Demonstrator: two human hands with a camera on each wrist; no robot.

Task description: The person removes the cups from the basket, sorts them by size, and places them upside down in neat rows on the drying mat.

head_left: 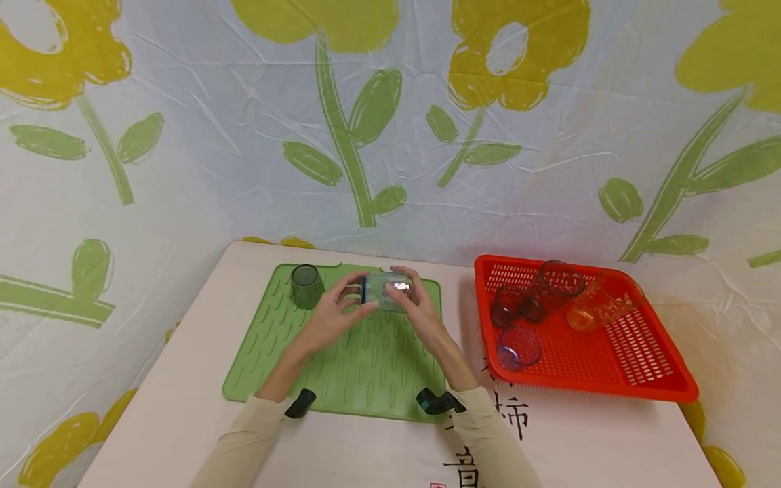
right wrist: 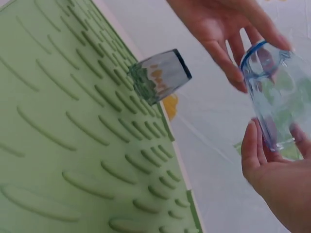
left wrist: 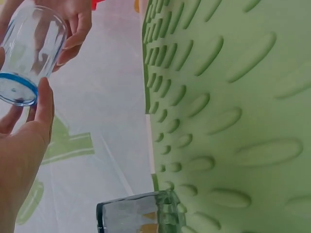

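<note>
A clear drinking glass (head_left: 379, 290) with a blue band at one end lies on its side in the air above a green drying mat (head_left: 366, 379). My left hand (head_left: 334, 313) grips its blue end, fingertips and thumb around the base. The opposite end is held by my right hand (head_left: 424, 313), with the thumb across the side. In the left wrist view the glass (left wrist: 36, 43) appears tilted between both hands. A grey-tinted glass (head_left: 307, 286) stands upside down at the mat's back left; it also shows in the right wrist view, the grey glass (right wrist: 161, 75).
On the right of the pale table (head_left: 183, 434) stands a red plastic basket (head_left: 665, 366). It holds several glasses, among them a purple-blue one (head_left: 520, 347), a dark one (head_left: 552, 288) and a clear tall one (head_left: 601, 305). A flower-printed cloth (head_left: 244, 135) hangs behind.
</note>
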